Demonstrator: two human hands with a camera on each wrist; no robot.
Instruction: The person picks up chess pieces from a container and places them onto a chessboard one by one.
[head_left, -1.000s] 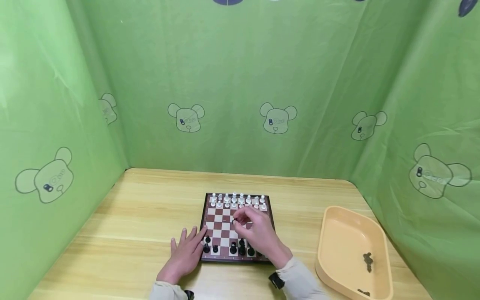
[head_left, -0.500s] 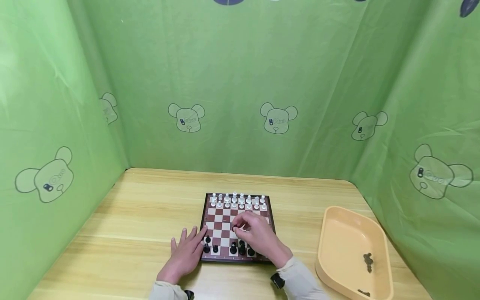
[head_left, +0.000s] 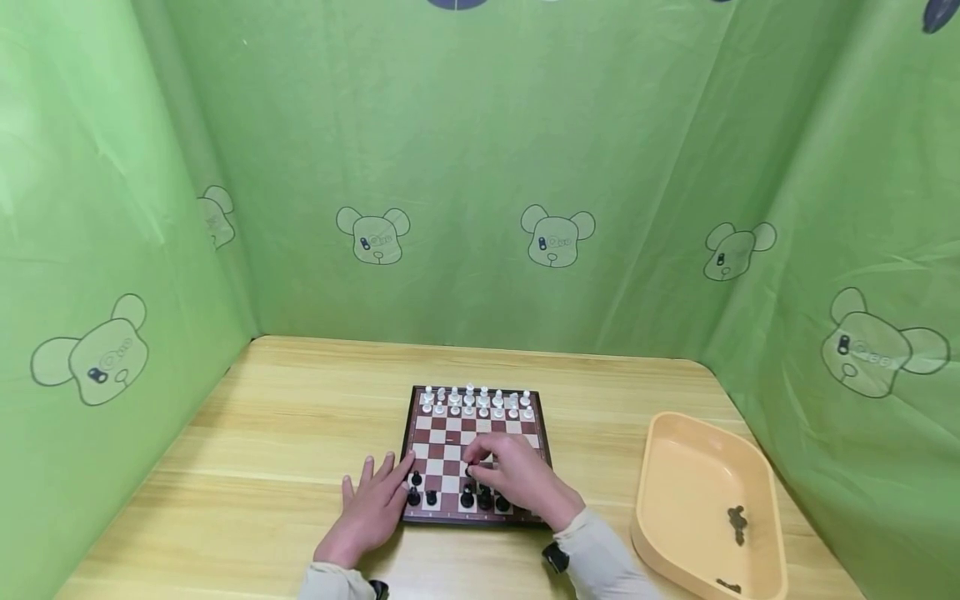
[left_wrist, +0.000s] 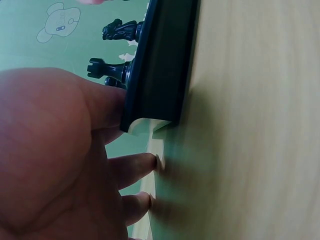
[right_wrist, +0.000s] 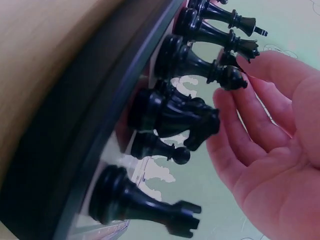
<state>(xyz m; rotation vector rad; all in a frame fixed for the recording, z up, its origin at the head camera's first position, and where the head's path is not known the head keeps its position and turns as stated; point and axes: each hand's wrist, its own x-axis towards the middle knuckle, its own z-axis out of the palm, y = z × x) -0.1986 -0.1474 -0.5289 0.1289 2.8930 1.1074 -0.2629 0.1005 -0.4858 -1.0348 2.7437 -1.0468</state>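
A chessboard [head_left: 448, 467] lies on the table, white pieces [head_left: 469, 398] lined along its far side. My right hand [head_left: 517, 475] pinches a small black chess piece [head_left: 470, 471] between thumb and forefinger, low over the near half of the board; in the right wrist view the fingers largely cover it. Black pieces [head_left: 467, 497] stand along the near edge, among them a rook [right_wrist: 145, 202], a knight [right_wrist: 175, 115] and a bishop [right_wrist: 195, 62]. My left hand [head_left: 371, 512] rests with fingers spread, forefinger on the board's left edge, other fingertips touching the table.
To the right stands a peach-coloured tray [head_left: 693, 467] holding dark pieces [head_left: 738, 523]. Green curtain [head_left: 450, 292] printed with bear heads encloses the wooden table [head_left: 300, 400] at the back and sides.
My right hand has drawn the pinched black piece from the middle of the board toward the near row, uncovering white pieces on the far side. The left hand has stayed put.
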